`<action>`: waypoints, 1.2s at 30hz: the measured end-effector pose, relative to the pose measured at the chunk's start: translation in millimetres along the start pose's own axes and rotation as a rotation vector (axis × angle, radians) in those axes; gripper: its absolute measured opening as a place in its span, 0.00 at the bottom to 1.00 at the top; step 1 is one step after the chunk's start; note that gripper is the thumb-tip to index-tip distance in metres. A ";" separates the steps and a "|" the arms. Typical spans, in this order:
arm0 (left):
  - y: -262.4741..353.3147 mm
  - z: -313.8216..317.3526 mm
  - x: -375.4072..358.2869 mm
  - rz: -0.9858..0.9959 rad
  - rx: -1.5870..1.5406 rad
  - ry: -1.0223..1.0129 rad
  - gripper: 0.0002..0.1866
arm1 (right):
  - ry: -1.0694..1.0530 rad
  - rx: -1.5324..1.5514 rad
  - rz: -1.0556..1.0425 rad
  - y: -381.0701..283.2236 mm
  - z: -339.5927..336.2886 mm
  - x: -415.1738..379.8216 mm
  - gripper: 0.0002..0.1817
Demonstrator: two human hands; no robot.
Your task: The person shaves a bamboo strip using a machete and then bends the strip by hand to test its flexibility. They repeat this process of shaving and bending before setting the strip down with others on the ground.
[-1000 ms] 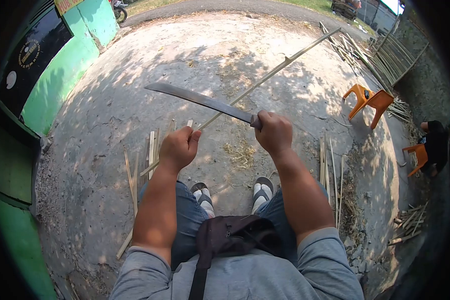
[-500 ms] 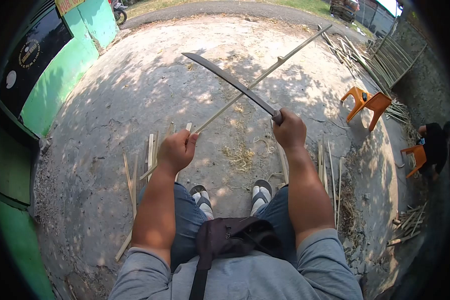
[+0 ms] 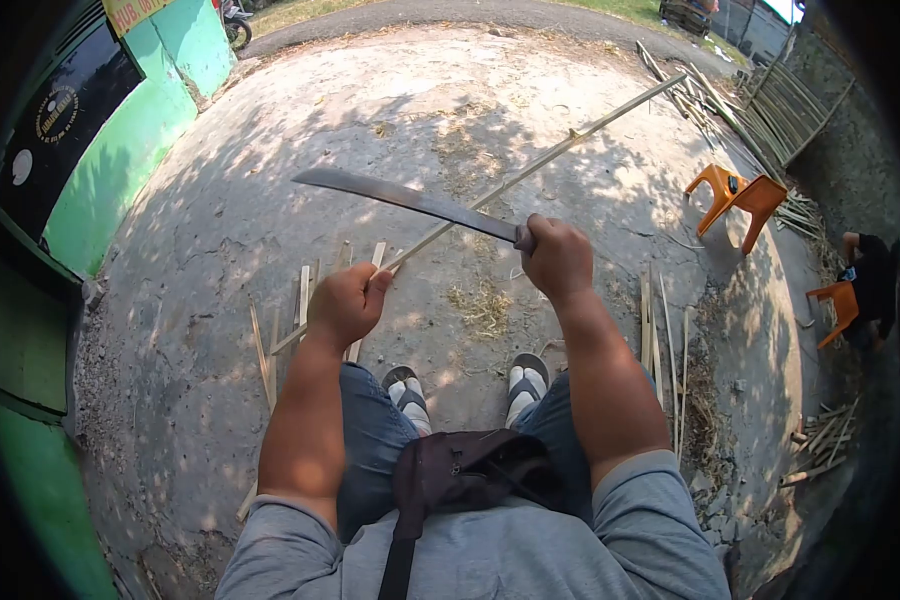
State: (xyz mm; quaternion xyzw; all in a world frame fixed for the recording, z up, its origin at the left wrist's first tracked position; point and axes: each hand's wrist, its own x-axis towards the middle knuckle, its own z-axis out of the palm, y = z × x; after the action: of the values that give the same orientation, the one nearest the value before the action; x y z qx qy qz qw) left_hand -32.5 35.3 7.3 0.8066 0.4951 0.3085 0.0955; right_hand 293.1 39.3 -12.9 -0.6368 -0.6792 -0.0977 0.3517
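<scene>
My left hand (image 3: 348,304) is closed around the lower part of a long, thin bamboo strip (image 3: 533,167), which slants up to the right away from me. In my right hand (image 3: 558,257) is the handle of a machete (image 3: 400,195), whose long dark blade points to the upper left. The blade crosses the strip between my two hands, a little beyond my left hand. A small raised knot shows on the strip farther out. The blade hides a short part of the strip, and whether the two touch is hard to tell.
Bamboo strips (image 3: 303,295) lie left of my legs, more strips (image 3: 653,330) to the right. Shavings (image 3: 483,312) lie ahead of my sandalled feet. An orange chair (image 3: 760,200) stands right, near a person in black (image 3: 873,280). Bamboo pieces (image 3: 825,445) lie lower right. A green wall is at left.
The machete has swung flatter, its tip lower and farther left, and my right hand has moved slightly left and down. The strip's far end has dropped a little and shifted right.
</scene>
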 end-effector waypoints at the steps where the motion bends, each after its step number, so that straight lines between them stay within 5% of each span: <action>1: 0.8 -0.5 0.6 0.005 0.003 0.022 0.21 | 0.019 -0.004 0.113 8.5 0.5 3.0 0.10; 3: 3.9 0.5 3.6 0.018 0.007 0.063 0.21 | 0.005 -0.010 0.233 14.0 -2.9 4.4 0.10; 17: 2.3 10.7 1.9 0.050 0.001 0.001 0.22 | 0.009 -0.030 -0.220 -30.9 9.0 -7.0 0.10; 23: 6.1 5.0 2.5 -0.043 0.026 -0.014 0.22 | 0.020 -0.042 0.311 26.5 0.5 3.7 0.09; 36: 3.6 7.2 3.3 -0.035 -0.011 -0.030 0.20 | -0.085 0.023 -0.231 -29.5 7.9 -4.2 0.10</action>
State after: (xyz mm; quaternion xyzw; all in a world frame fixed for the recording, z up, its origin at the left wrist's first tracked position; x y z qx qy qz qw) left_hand -24.5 37.4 4.6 0.8017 0.5061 0.2972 0.1128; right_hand 262.6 35.6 -11.9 -0.5538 -0.7633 -0.1027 0.3164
